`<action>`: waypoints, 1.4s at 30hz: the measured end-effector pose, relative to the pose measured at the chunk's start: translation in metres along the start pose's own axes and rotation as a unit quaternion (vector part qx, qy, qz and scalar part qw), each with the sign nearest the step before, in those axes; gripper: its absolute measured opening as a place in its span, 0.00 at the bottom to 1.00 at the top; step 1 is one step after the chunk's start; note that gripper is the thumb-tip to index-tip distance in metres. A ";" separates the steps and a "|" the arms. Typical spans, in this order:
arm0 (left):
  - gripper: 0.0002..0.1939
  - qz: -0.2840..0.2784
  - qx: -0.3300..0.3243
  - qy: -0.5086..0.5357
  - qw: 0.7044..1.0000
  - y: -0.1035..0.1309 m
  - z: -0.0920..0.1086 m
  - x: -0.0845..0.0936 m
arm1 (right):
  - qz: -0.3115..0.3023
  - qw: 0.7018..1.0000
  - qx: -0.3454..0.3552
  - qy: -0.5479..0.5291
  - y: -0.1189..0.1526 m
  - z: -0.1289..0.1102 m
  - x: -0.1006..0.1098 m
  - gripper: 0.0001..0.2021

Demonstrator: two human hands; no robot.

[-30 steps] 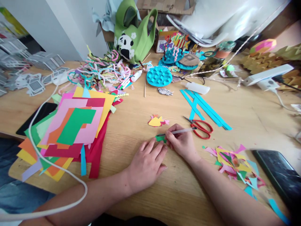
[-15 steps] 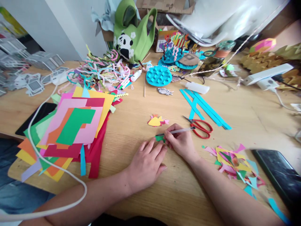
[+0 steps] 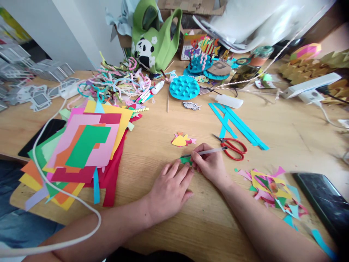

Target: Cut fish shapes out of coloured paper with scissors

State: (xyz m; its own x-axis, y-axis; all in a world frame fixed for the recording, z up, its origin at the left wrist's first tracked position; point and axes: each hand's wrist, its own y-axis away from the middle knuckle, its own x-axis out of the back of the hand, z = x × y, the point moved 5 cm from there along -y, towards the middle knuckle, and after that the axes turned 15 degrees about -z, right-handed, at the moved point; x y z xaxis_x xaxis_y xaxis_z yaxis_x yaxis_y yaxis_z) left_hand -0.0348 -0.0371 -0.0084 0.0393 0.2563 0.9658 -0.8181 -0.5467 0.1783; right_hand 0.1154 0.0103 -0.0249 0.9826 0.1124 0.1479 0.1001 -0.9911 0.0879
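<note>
My right hand [image 3: 209,163] is closed around a pen [image 3: 209,151] whose tip meets a small piece of green paper [image 3: 185,159]. Flat on the table, my left hand [image 3: 173,187] has its fingers stretched out, and their tips press on that green piece. Much of the green paper is hidden under the fingers of both hands. Just beyond lies a paper fish [image 3: 180,140] with a yellow body and pink and orange parts around it. Red-handled scissors [image 3: 236,148] rest to the right of my right hand, blades slightly apart.
Left of my hands is a pile of coloured paper [image 3: 89,145]. Blue paper strips [image 3: 240,125] lie beyond the scissors. On the right are paper scraps [image 3: 272,189] and a phone [image 3: 321,200]. Farther back stand a round blue piece [image 3: 184,88], a glue bottle [image 3: 229,101] and a green panda bag [image 3: 160,43].
The pen and my right hand have shifted very slightly to the right. My left hand and the things on the table stay where they were.
</note>
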 end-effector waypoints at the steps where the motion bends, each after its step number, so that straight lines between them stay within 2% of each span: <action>1: 0.29 -0.001 0.000 0.000 1.000 0.000 0.000 0.000 | 0.001 1.000 0.000 0.000 0.000 0.000 0.000 0.09; 22: 0.29 0.001 0.000 -0.003 1.000 0.000 0.000 0.000 | -0.003 1.000 0.000 0.003 0.000 0.001 0.000 0.12; 42: 0.29 -0.003 -0.002 0.005 1.000 0.000 -0.001 -0.001 | 0.024 1.000 -0.010 0.014 0.002 -0.001 0.003 0.08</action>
State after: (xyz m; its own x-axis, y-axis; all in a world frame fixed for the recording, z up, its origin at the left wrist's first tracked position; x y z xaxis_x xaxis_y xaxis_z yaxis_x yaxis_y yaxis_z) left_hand -0.0353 -0.0369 -0.0096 0.0389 0.2670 0.9629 -0.8204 -0.5416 0.1833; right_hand 0.1185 0.0092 -0.0232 0.9813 0.0675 0.1805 0.0499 -0.9937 0.1006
